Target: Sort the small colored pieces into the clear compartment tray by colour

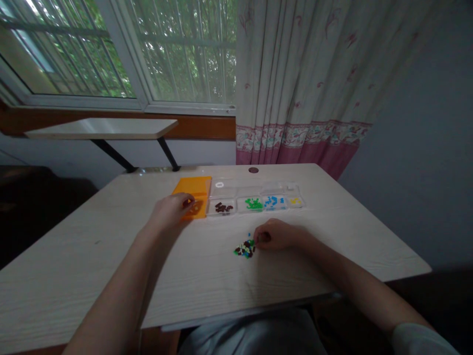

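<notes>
Clothed lap [254,336] at the desk [207,281] edge. Right hand [275,233]: fingers curled beside mixed pieces [245,249] heaped before the clear tray [248,189]. Left hand [170,207]: fingers curled over the orange box [194,184]. Whether either grip holds anything: cannot tell.

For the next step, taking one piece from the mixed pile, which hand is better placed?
Probably the right hand: it is at the right edge of the mixed pile. The left hand is farther away, at the orange container.

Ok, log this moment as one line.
left hand: at orange container; right hand: at mixed pile on table; clear containers: brown pieces, green pieces, blue pieces, yellow pieces
</notes>
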Action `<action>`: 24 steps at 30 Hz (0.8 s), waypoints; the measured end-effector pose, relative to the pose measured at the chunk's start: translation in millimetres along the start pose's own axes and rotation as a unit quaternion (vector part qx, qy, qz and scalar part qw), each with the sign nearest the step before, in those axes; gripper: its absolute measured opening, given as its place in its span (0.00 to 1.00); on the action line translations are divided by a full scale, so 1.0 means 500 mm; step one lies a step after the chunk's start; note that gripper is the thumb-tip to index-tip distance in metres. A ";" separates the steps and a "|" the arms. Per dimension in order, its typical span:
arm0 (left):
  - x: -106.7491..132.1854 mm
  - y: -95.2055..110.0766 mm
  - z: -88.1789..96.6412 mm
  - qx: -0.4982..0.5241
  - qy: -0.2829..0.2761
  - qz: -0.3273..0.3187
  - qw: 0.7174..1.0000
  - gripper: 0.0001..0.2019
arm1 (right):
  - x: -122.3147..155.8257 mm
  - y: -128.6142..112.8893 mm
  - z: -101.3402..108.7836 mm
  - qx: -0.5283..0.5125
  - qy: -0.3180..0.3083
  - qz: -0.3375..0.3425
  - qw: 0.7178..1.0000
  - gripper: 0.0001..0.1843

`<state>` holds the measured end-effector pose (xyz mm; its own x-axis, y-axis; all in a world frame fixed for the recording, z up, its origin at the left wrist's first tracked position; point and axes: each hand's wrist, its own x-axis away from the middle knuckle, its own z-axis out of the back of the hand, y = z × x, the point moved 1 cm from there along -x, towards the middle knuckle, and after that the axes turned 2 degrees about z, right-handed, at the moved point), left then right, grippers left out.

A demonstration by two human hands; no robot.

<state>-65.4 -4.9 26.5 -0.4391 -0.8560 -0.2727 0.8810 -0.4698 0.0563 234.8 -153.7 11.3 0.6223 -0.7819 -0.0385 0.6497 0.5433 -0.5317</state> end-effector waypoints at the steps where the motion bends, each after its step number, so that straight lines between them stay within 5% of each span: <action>1: -0.001 -0.008 -0.004 -0.005 -0.009 0.007 1.000 0.14 | 0.000 -0.001 0.001 0.001 -0.001 -0.001 1.000 0.07; 6: -0.002 -0.019 -0.013 -0.014 -0.023 0.021 0.999 0.15 | 0.000 0.002 0.001 -0.007 -0.005 -0.004 1.000 0.08; 12: 0.003 -0.003 0.000 0.026 0.027 0.006 0.999 0.16 | -0.002 0.016 -0.006 -0.062 0.034 0.003 0.997 0.08; 16: 0.015 0.064 0.001 0.141 0.062 -0.027 0.988 0.16 | -0.010 0.028 -0.013 -0.121 0.131 -0.028 0.984 0.10; 24: 0.064 0.247 -0.015 0.323 0.035 -0.193 0.926 0.09 | -0.026 0.025 -0.025 -0.172 0.258 -0.082 0.947 0.16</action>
<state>30.8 -88.9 17.7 -0.6670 -0.5915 -0.4530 0.3615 -0.7886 0.4974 229.3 -140.5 -5.4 0.1712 -0.9412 -0.2914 0.4829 0.3380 -0.8078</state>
